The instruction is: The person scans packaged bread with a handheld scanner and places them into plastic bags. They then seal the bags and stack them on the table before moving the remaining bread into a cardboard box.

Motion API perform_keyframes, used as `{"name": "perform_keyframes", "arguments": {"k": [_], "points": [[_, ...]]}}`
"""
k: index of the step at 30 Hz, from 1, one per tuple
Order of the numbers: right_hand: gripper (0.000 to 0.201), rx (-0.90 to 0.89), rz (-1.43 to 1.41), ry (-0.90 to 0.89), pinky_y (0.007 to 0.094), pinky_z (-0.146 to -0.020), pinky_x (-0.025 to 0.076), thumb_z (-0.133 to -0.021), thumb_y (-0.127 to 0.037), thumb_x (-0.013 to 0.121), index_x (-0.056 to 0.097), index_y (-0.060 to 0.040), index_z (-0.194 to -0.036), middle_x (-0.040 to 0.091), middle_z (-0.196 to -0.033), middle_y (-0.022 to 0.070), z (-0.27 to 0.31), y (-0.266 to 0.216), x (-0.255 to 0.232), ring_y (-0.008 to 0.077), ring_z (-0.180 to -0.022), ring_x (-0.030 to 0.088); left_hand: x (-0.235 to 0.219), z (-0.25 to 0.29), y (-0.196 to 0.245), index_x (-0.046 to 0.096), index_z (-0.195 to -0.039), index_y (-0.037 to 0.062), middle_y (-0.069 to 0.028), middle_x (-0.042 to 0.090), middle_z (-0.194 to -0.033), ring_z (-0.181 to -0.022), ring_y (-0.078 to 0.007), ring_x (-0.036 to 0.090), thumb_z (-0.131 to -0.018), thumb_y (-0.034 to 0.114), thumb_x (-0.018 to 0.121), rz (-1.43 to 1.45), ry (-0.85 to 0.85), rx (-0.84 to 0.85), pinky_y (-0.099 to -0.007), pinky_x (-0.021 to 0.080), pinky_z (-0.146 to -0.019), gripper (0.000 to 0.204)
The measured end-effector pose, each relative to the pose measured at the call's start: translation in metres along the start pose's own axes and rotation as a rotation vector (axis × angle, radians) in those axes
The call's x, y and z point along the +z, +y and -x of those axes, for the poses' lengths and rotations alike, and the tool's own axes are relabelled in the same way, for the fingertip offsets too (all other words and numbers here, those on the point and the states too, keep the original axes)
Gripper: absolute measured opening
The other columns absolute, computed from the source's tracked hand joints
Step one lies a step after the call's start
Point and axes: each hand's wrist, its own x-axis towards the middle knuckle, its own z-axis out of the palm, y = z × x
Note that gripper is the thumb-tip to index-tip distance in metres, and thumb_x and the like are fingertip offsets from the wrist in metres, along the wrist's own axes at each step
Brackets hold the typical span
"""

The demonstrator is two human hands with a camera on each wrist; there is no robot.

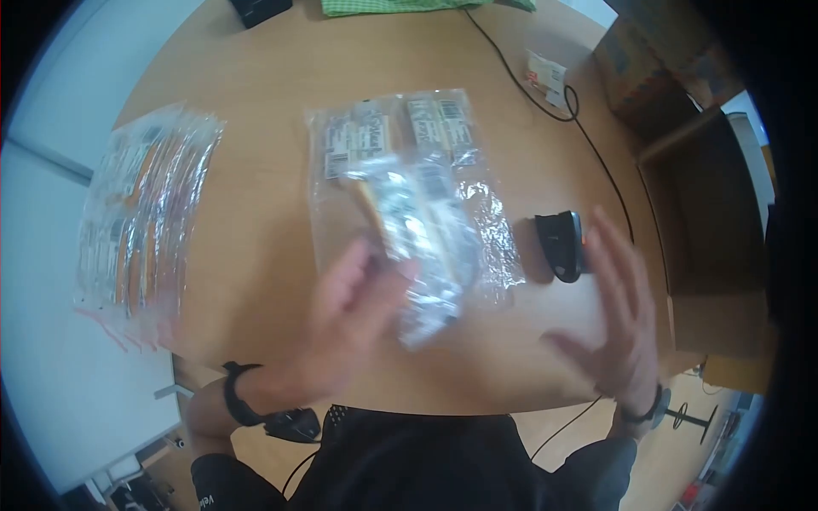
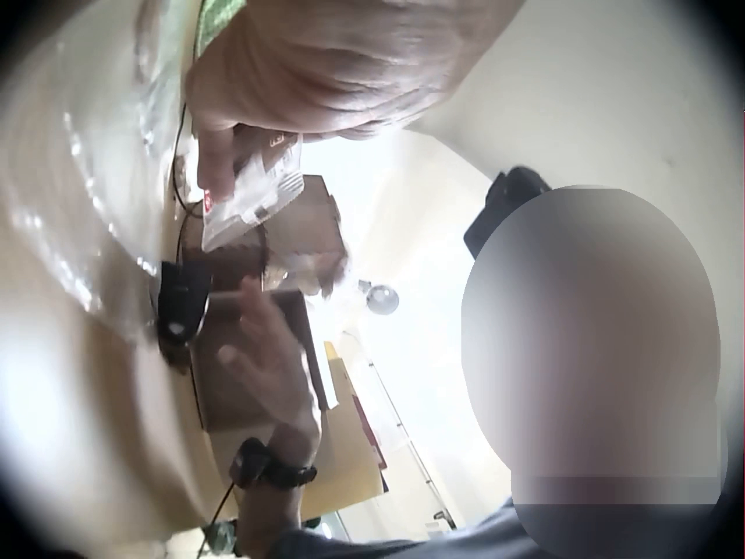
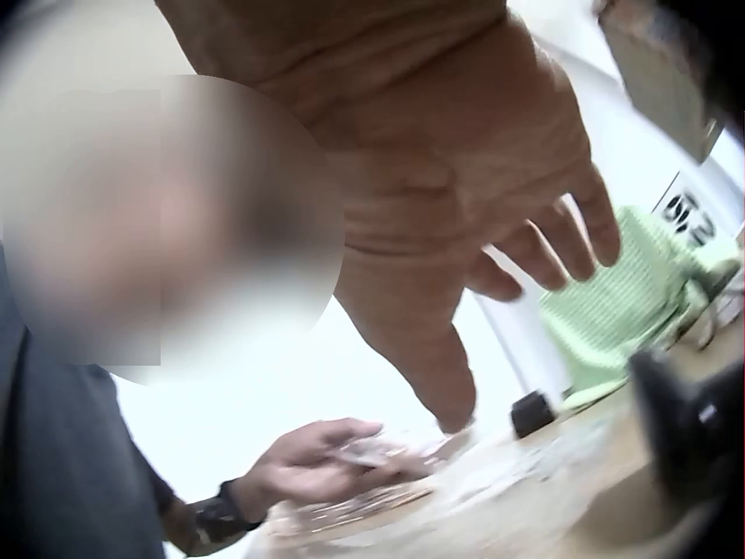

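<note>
In the head view the left hand (image 1: 354,307) grips the lower left side of a clear plastic packet (image 1: 417,247), held over a larger clear bag of labelled packets (image 1: 358,136) lying on the table. The packet is blurred. Beside a black handheld device (image 1: 560,247), the right hand (image 1: 618,315) is raised with fingers spread, holding nothing. The right wrist view shows the right hand (image 3: 466,198) with its fingers apart, and the left hand (image 3: 320,462) beyond it with the packet. In the left wrist view, the packet (image 2: 256,192) is pinched by the left hand (image 2: 338,70).
Several clear bags of packets (image 1: 149,221) lie at the table's left. An open cardboard box (image 1: 711,230) stands at the right. A black cable (image 1: 601,157) runs past a small packet (image 1: 547,78); a green checked cloth (image 1: 383,5) lies at the far edge.
</note>
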Motion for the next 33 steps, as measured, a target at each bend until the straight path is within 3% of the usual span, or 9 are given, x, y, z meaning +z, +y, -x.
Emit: {"name": "perform_keyframes", "arguments": {"k": [5,7,8,10,13,19,22,27,33], "points": [[0.066,-0.459,0.147,0.18,0.0413,-0.097,0.059,-0.082,-0.013,0.086,0.06,-0.0043,-0.142,0.064,-0.143,0.0221,-0.017,-0.018,0.036,0.041,-0.13,0.065,0.033,0.017,-0.007,0.051,-0.146,0.0014,-0.0164,0.056,-0.139,-0.128,-0.0261,0.058,-0.109,0.032,0.063,0.118,-0.384,0.096,-0.0412,0.048,-0.109,0.049],[0.044,-0.389,0.088,0.29,0.0329,-0.083,0.06,-0.092,-0.011,0.078,0.063,-0.0047,-0.133,0.074,-0.126,0.0199,-0.005,-0.017,0.032,0.0384,-0.115,0.074,0.006,0.005,0.008,0.054,-0.145,0.002,-0.0217,0.052,-0.142,-0.142,-0.0309,0.048,-0.101,0.031,0.073,-0.86,-0.513,0.6,-0.0423,0.047,-0.105,0.055],[0.04,-0.378,0.093,0.275,0.0302,-0.077,0.058,-0.094,-0.014,0.077,0.064,-0.0053,-0.131,0.075,-0.123,0.0194,0.006,-0.012,0.024,0.0368,-0.113,0.075,-0.003,0.004,0.011,0.054,-0.145,0.002,-0.0217,0.052,-0.142,-0.142,-0.0309,0.048,-0.101,0.031,0.073,-0.854,-0.519,0.601,-0.0423,0.047,-0.105,0.055],[0.036,-0.443,0.006,0.13,0.0233,-0.065,0.051,-0.095,-0.017,0.076,0.065,-0.0067,-0.128,0.078,-0.119,0.0149,0.026,-0.013,0.016,0.0317,-0.11,0.077,-0.018,0.003,0.013,0.061,-0.133,0.0008,-0.0226,0.053,-0.139,-0.138,-0.0365,0.05,-0.09,0.026,0.081,-1.714,-0.21,0.754,-0.0462,0.046,-0.103,0.053],[0.033,-0.495,0.051,0.048,0.0202,-0.066,0.048,-0.098,-0.019,0.075,0.067,-0.0092,-0.128,0.077,-0.124,0.0093,0.038,-0.03,0.027,0.0231,-0.111,0.077,-0.031,-0.003,0.0,0.066,-0.118,0.0014,-0.0176,0.059,-0.127,-0.124,-0.0353,0.058,-0.084,0.021,0.081,-1.911,-0.232,0.706,-0.0445,0.049,-0.096,0.042],[0.035,-0.568,0.171,0.023,0.0244,-0.071,0.051,-0.099,-0.013,0.061,0.067,-0.0022,-0.131,0.075,-0.125,0.015,0.028,-0.035,0.058,0.0272,-0.11,0.077,-0.029,-0.005,0.0,0.07,-0.099,0.0016,-0.0082,0.062,-0.092,-0.083,-0.0267,0.063,-0.082,0.003,0.081,-1.625,-0.074,0.922,-0.0373,0.051,-0.069,0.021],[0.043,-0.475,0.274,0.05,0.0284,-0.076,0.056,-0.094,-0.013,0.062,0.065,0.0,-0.135,0.072,-0.127,0.0197,0.006,-0.04,0.078,0.0355,-0.116,0.073,-0.026,-0.002,0.006,0.07,-0.098,0.0006,-0.0086,0.062,-0.091,-0.078,-0.0264,0.063,-0.079,-0.001,0.082,-1.611,-0.037,1.003,-0.0366,0.051,-0.063,0.023],[0.062,-0.415,0.0,-0.235,0.0391,-0.096,0.058,-0.092,-0.01,0.059,0.051,0.0031,-0.152,0.034,-0.165,0.0322,-0.018,-0.029,0.106,0.0474,-0.151,0.041,-0.033,0.001,0.0,0.07,-0.099,0.0002,-0.0086,0.062,-0.092,-0.079,-0.0261,0.062,-0.079,0.0,0.082,-1.641,-0.088,0.981,-0.0367,0.051,-0.064,0.023],[0.06,-0.417,-0.002,-0.242,0.0431,-0.105,0.055,-0.094,-0.009,0.057,0.05,0.0052,-0.152,0.036,-0.163,0.0332,-0.034,-0.032,0.131,0.0471,-0.151,0.04,-0.037,0.004,-0.004,0.07,-0.101,0.0,-0.0089,0.062,-0.093,-0.081,-0.0259,0.062,-0.078,0.002,0.082,-1.68,-0.172,0.94,-0.0376,0.052,-0.067,0.026]]}}
